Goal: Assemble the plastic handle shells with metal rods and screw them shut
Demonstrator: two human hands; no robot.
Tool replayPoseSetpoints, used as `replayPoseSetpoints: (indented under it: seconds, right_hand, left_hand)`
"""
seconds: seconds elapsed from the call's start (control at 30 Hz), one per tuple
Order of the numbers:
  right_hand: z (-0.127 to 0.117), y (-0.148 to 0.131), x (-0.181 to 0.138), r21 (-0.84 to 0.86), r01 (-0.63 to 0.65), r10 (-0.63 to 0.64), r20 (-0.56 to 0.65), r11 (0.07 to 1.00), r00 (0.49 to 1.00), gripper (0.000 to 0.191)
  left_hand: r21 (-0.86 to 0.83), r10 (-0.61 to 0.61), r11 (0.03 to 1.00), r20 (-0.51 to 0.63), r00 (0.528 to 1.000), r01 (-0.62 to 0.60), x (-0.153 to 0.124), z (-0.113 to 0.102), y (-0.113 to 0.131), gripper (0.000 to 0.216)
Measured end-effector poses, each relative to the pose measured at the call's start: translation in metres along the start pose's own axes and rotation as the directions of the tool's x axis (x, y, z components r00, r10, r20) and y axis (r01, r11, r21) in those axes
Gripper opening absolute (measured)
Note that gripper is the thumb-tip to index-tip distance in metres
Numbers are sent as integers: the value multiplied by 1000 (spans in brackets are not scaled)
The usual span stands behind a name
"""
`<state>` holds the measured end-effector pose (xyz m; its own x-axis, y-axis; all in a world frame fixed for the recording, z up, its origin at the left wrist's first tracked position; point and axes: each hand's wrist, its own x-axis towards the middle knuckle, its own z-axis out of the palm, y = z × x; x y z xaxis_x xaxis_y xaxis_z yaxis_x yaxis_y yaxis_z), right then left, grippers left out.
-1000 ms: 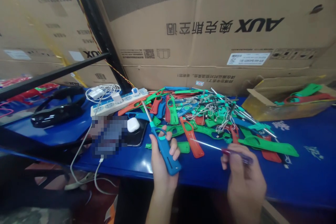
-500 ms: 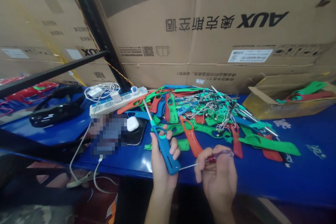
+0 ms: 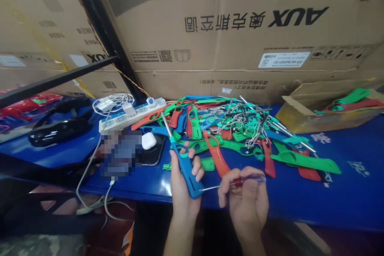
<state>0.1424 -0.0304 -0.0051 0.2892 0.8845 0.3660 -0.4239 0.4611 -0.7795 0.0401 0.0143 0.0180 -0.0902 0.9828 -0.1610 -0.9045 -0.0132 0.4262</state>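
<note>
My left hand (image 3: pixel 182 186) grips a blue plastic lighter body (image 3: pixel 186 170) with a thin metal nozzle pointing up and away from me. My right hand (image 3: pixel 247 202) holds a small screwdriver (image 3: pixel 234 183) with a red and clear handle. Its thin shaft points left and its tip touches the lower end of the blue body. Both hands hover over the front edge of the blue table (image 3: pixel 315 200). Just beyond them lies a heap of green, red and blue lighter shells (image 3: pixel 228 132) mixed with metal tubes and wires.
A white power strip (image 3: pixel 132 114) with plugged chargers and cables lies at the left. Next to it rest a phone (image 3: pixel 153 154) with a white earbud case (image 3: pixel 149 141) and a black helmet (image 3: pixel 58 128). An open carton (image 3: pixel 327 116) holds more shells at right. Big cardboard boxes (image 3: pixel 240 32) wall the back.
My right hand has swung the screwdriver from out at the right in toward the left hand, and its tip now meets the bottom of the blue body. The left hand has barely moved.
</note>
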Motion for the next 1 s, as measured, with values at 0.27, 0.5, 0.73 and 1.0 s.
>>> replayPoseSetpoints:
  seconds: [0.27, 0.5, 0.73, 1.0]
  right_hand:
    - [2, 0, 0, -47, 28, -28, 3, 999, 1000, 13]
    - [5, -6, 3, -211, 63, -68, -16, 976, 998, 12]
    - [1, -15, 8, -377, 186, -132, 165, 907, 977, 26]
    - [6, -16, 8, -349, 270, -214, 192, 898, 958, 42]
  left_hand:
    - [0, -3, 1000, 0, 1000, 3, 0, 1, 0, 34]
    - [8, -6, 1000, -8, 1000, 6, 1, 0, -1, 33]
    - [2, -19, 1000, -3, 1000, 19, 0, 1, -2, 33]
    - [-6, -20, 1000, 8, 1000, 20, 1, -2, -3, 33]
